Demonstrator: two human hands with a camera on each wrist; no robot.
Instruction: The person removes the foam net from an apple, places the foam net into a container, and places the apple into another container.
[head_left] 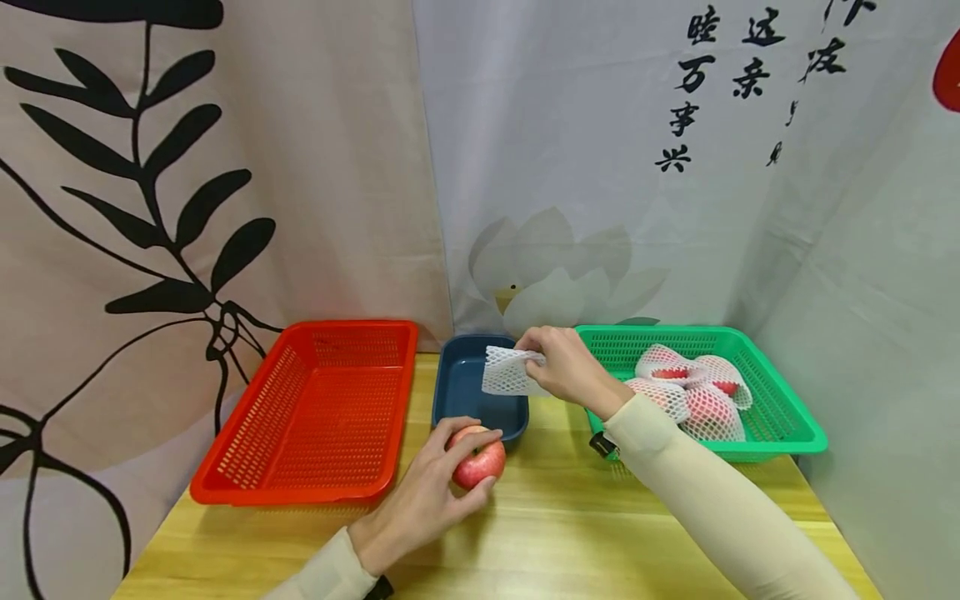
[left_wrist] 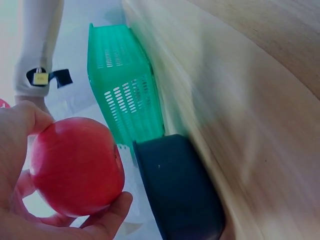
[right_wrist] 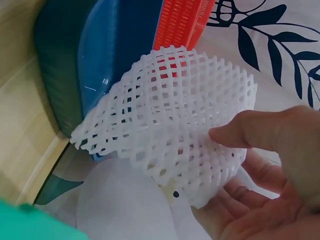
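The left hand (head_left: 429, 493) grips a red apple (head_left: 480, 468) in front of the blue bin (head_left: 463, 396); the right hand (head_left: 576, 368) pinches a white foam net (head_left: 508, 375), hiding part of that bin; a red basket (head_left: 326, 417) stands left, a green basket (head_left: 787, 408) right, its netted fruits (head_left: 712, 412) partly covered by the right arm (head_left: 720, 492).
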